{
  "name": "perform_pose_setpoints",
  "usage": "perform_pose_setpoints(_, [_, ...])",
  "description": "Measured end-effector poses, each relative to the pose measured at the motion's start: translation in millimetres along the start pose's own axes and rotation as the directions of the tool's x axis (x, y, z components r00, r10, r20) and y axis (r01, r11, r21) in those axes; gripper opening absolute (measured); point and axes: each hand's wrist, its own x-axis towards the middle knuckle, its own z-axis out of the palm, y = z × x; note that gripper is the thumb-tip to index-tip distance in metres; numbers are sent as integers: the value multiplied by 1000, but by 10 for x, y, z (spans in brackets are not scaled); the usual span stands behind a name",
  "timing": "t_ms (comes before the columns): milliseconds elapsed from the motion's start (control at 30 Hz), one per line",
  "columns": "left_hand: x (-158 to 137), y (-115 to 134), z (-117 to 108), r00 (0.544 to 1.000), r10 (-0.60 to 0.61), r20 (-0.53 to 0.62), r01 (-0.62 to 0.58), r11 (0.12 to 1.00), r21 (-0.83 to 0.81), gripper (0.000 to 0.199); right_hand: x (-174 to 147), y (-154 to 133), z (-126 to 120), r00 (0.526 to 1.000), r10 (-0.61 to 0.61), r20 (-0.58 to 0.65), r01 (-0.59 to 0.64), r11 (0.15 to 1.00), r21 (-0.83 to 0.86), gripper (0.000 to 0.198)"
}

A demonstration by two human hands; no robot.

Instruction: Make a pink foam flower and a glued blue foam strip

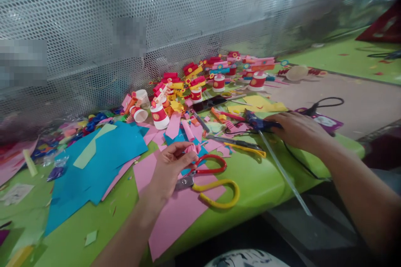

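Between the thumb and fingers of my left hand point(172, 164) is a small pleated pink paper piece point(192, 149). Just below and beside that hand lie scissors point(200, 179) with one red and one yellow handle, on a pink paper sheet point(175, 221). On the right, my right hand point(296, 129) has its fingers on the handle of a dark blue hot glue gun point(254, 121), partly hidden by the hand. A long clear glue stick point(285, 175) juts from the gun's back toward the table's front edge.
Paper-cup models point(159, 116) with coloured rolls stand at the back, before a perforated metal panel point(156, 16). Blue paper sheets point(94, 158) lie left. A phone point(209, 103), a utility knife point(236, 142) and paper scraps lie mid-table. A black cable point(297, 160) runs under my right arm.
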Motion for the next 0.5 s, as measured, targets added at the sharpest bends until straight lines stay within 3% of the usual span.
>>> perform_pose_setpoints(300, [-7,22,5,1000,-6,6,6,1000,7,25,69,77,35,1000,8,25,-11,993,118,28])
perform_pose_setpoints(500, [1,15,-9,1000,-6,-5,6,1000,9,25,9,108,-64,991,127,-45,-115,970,212,30])
